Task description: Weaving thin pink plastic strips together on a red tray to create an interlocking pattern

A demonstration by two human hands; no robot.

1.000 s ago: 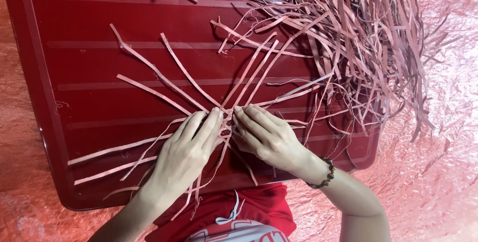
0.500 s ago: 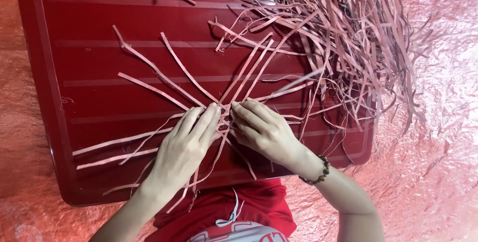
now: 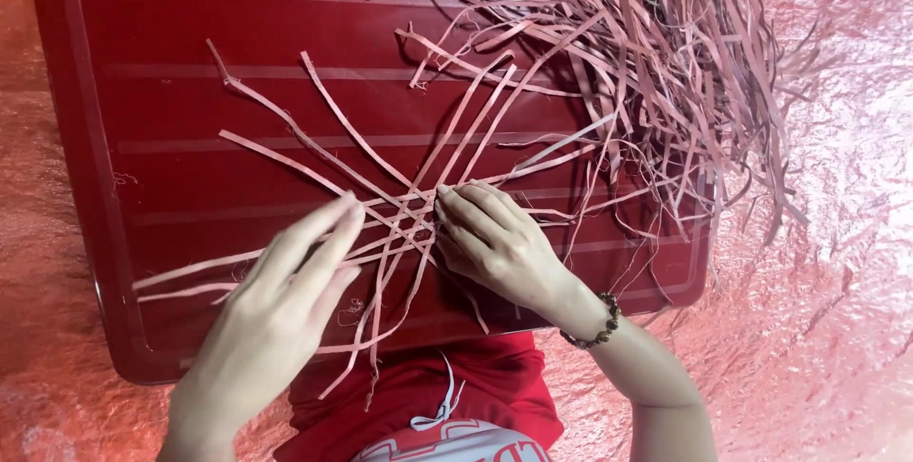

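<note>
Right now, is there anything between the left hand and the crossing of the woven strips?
Nothing visible. The left hand hovers just left of the crossed strips on the red board; the right hand presses them from the other side.

The left hand is motion-blurred, so its grip cannot be read. The right hand hides where the pale pink flat strips cross. The loose pile of pink strips and the dark red ridged board run off the top edge.

We see a pink crinkled sheet spread under everything. We also see a red shirt and a beaded bracelet.
</note>
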